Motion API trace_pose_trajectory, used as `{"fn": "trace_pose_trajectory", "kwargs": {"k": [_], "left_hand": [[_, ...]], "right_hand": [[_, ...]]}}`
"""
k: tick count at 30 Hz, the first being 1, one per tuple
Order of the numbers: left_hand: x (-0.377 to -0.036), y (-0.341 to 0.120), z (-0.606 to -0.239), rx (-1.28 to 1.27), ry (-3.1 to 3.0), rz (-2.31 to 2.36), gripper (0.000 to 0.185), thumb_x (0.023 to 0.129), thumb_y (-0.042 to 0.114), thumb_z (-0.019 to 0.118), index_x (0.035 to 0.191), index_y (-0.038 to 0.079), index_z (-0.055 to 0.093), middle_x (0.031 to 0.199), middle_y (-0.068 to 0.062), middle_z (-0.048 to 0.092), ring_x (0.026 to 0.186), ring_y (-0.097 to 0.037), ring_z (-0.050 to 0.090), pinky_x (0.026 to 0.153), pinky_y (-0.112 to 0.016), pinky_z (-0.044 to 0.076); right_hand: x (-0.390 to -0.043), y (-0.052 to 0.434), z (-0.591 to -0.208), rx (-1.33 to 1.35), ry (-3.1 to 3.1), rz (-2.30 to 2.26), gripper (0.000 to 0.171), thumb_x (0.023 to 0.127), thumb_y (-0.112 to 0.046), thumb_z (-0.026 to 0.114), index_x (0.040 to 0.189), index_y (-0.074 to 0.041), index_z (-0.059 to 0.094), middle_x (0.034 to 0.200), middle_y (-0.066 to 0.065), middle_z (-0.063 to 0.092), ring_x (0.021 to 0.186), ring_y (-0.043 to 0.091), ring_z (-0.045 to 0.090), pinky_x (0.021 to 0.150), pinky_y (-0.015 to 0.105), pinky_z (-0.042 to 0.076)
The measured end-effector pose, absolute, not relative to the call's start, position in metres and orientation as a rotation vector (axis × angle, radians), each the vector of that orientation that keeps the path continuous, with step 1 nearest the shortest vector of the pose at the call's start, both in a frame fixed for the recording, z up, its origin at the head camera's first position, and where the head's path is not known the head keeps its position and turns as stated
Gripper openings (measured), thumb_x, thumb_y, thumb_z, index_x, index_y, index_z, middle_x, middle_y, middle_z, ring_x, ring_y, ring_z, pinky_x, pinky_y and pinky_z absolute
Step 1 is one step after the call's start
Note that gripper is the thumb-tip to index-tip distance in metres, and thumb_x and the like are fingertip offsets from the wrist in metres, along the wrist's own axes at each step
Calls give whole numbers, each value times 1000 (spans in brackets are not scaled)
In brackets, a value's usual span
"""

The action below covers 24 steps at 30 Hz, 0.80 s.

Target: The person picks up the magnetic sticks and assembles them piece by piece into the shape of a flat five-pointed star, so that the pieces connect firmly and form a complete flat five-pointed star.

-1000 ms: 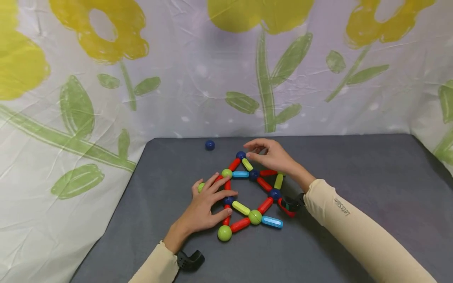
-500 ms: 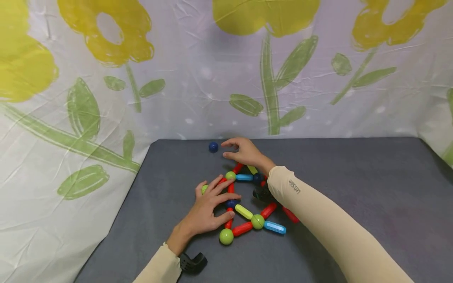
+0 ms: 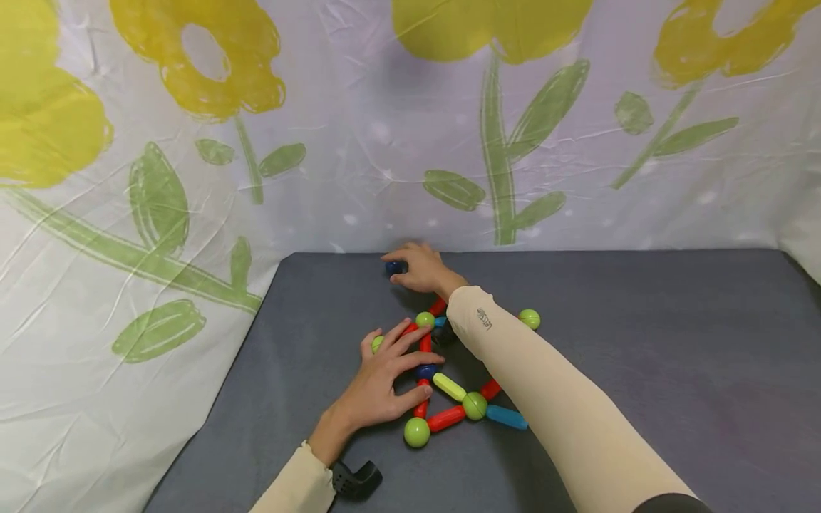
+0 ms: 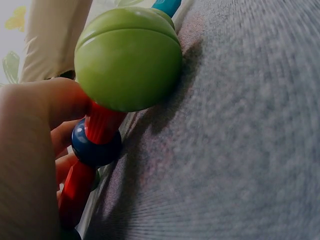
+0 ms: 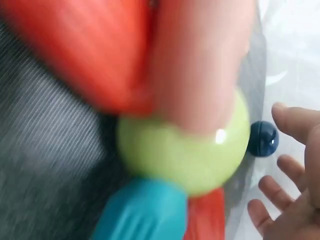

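A loose dark blue ball (image 3: pixel 394 268) lies near the table's far edge. My right hand (image 3: pixel 420 269) reaches around it with spread thumb and fingers; a gap shows beside the ball in the right wrist view. On the table lies a linked frame of red, yellow and light blue rods with green and blue balls. My left hand (image 3: pixel 378 392) rests on its left side, fingers spread over a red rod (image 3: pixel 426 343) and a blue ball (image 3: pixel 426 372). In the left wrist view the thumb touches a red rod (image 4: pixel 102 122) below a green ball (image 4: pixel 130 65). The right forearm hides part of the frame.
The dark grey table (image 3: pixel 641 356) ends at a pale fabric backdrop (image 3: pixel 359 142) printed with yellow flowers. A green ball (image 3: pixel 529 318) shows beyond the right sleeve. A blue rod (image 3: pixel 507 417) sticks out at the frame's near right.
My right hand has moved left and away from the frame's far corner to the loose blue ball. The left hand has stayed on the frame.
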State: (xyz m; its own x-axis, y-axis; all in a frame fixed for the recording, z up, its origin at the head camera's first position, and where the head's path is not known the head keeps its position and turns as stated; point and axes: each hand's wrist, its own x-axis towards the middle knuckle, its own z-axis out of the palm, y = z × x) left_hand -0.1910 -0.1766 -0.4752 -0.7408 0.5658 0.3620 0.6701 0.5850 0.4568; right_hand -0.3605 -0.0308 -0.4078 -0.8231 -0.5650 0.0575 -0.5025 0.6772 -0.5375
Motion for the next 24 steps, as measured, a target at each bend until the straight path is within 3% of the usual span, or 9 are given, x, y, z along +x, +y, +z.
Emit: {"fn": "trace_pose_trajectory", "kwargs": {"k": [4, 12, 16, 21, 24], "left_hand": [[-191, -175, -476, -1035, -2634, -879, 35, 94, 43, 64, 128, 34, 69, 163, 2, 40, 156, -37, 22, 110, -69, 7], [-192, -175, -474, -1048, -2615, -870, 33, 92, 39, 67, 125, 33, 70, 161, -3, 43, 153, -41, 26, 108, -71, 9], [-191, -176, -473, -1035, -2634, -878, 34, 93, 39, 67, 126, 32, 70, 162, -3, 42, 154, -41, 25, 109, -71, 7], [-191, -176, -473, -1022, -2650, -884, 35, 94, 41, 66, 128, 32, 69, 163, -1, 40, 155, -39, 23, 111, -70, 5], [-190, -176, -473, -1017, -2659, -882, 36, 94, 43, 65, 128, 33, 69, 163, 0, 40, 155, -39, 23, 112, -69, 5]], "right_hand": [[-360, -34, -407, -866, 2739, -757, 44, 103, -24, 59, 147, -23, 56, 162, 11, 39, 151, 41, 28, 121, 63, 21], [-366, -23, -416, -712, 2798, -813, 29, 101, -25, 62, 129, -26, 70, 144, 0, 61, 137, 27, 51, 117, 61, 21], [-371, -5, -416, -628, 2783, -878, 31, 97, -30, 69, 128, -24, 70, 136, 2, 66, 128, 26, 57, 114, 60, 23], [-376, 31, -418, -521, 2704, -1038, 35, 96, -30, 71, 129, -18, 70, 135, 8, 66, 129, 29, 57, 118, 69, 12], [-379, 55, -421, -476, 2625, -1147, 37, 97, -27, 70, 132, -13, 67, 140, 12, 62, 133, 33, 54, 120, 66, 20]]}}
